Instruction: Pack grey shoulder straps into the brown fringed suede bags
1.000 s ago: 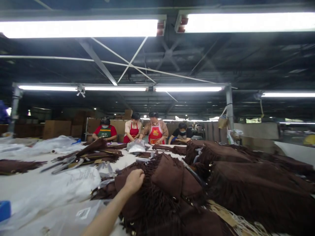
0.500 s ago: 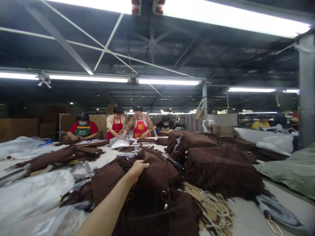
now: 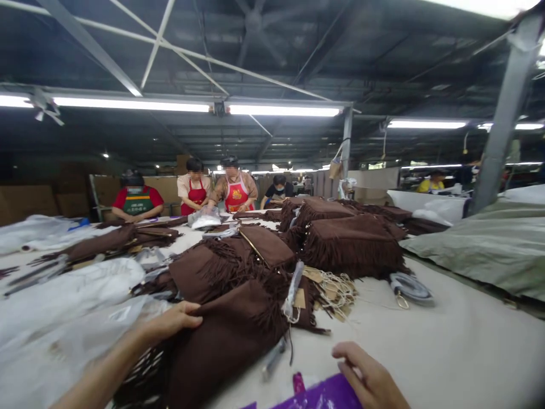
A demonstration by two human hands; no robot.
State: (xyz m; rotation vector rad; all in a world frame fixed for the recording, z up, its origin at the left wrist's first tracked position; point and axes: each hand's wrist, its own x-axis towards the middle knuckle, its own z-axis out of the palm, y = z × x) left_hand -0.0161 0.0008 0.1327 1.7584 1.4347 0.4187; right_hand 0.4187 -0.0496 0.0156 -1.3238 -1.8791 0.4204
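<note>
My left hand (image 3: 176, 319) pinches the upper left edge of a dark brown fringed bag (image 3: 232, 324), which lies slanted at the front of the pile. A plastic-wrapped strap (image 3: 293, 289) with a kraft paper tag (image 3: 300, 298) rests against its right side. My right hand (image 3: 366, 372) is at the bottom, right of the bag, with fingers loosely bent and apart. Beside and partly below it is a shiny purple plastic piece (image 3: 323, 395); whether they touch, I cannot tell. More fringed bags (image 3: 266, 245) are heaped just behind.
Stacked brown bags (image 3: 353, 244) stand at the back right. Corded tags (image 3: 334, 289) and a coiled grey strap (image 3: 411, 288) lie on the pale table (image 3: 460, 335). Clear plastic bags (image 3: 76, 301) cover the left side. Several co-workers (image 3: 236, 190) are across the table.
My left hand has come closer and lower with the brown bag, uncovering a bag with a gold zip behind. My right hand and the purple plastic have entered view. The camera view has tilted down.
</note>
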